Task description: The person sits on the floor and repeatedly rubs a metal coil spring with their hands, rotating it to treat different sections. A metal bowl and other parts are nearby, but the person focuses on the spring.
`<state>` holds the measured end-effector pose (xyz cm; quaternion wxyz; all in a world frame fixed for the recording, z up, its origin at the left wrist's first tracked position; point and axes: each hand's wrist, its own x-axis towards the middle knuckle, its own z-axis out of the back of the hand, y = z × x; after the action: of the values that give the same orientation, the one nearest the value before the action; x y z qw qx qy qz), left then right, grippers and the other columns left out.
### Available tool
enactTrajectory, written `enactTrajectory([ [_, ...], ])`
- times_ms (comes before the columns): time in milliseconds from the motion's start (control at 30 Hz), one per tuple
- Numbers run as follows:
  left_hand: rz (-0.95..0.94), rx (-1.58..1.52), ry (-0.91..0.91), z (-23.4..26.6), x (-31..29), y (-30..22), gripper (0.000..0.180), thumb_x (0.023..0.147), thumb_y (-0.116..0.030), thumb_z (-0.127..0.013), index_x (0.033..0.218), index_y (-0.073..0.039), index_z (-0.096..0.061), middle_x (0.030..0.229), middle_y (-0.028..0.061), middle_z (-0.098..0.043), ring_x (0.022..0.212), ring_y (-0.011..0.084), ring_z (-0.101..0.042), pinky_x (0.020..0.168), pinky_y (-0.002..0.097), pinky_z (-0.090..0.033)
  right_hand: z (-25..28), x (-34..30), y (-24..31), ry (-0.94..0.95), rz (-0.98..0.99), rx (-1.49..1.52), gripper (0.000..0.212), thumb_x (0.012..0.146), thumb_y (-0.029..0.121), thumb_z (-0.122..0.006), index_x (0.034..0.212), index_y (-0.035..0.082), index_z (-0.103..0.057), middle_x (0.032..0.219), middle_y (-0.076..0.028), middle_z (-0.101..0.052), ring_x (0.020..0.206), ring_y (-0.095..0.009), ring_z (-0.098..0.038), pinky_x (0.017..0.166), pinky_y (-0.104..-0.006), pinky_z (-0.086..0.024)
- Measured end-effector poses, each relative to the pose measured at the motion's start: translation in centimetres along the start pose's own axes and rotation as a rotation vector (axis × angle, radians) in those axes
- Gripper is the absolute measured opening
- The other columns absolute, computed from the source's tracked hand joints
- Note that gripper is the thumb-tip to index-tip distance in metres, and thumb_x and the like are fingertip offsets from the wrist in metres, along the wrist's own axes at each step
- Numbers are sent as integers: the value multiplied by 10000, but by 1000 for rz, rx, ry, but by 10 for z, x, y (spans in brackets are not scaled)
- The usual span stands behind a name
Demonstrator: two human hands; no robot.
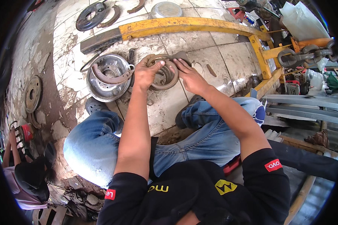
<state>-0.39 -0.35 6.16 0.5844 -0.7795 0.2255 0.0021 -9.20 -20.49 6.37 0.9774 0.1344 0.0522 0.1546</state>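
Between my knees, a brown round metal part with a stepped, ringed hollow stands low over the tiled floor. My left hand is closed on its left rim, the thumb lying across the top. At the far right side of the rim, my right hand has its fingers pressed against a dark flat piece, whose material I cannot make out. Left of my left hand lies a shiny round backing plate with a curved brake shoe resting across it.
A yellow steel frame runs across the far side and down the right, with a heavy chain on it. Another backing plate and brake shoe lie far left. A rusty disc is left, near another person.
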Motion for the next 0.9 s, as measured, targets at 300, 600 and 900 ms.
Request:
enactTrajectory([
  [300,10,70,100,12,10,9,602,798,-167,-808,1274,88,-542,1095,154,-690,988,182,-654,864,288,-528,18,2,-1,-71,-602,1759,562,930,227,-537,1427,1,-405,1359,-109,-542,1262,-210,-507,1075,-341,-355],
  [600,-1,253,-19,17,2,7,538,821,-310,-792,1182,44,-606,1066,129,-698,946,180,-652,834,299,-528,-12,25,7,62,-707,1748,695,1020,562,-268,1438,17,-370,1402,-132,-500,1317,-246,-465,1137,-420,-334],
  [900,-1,245,-46,16,-5,3,476,859,-293,-759,1168,37,-610,1038,117,-700,918,163,-650,821,291,-531,2,22,1,261,-675,1907,845,983,644,-83,1454,-8,-340,1407,-157,-501,1320,-271,-472,1153,-437,-319],
])
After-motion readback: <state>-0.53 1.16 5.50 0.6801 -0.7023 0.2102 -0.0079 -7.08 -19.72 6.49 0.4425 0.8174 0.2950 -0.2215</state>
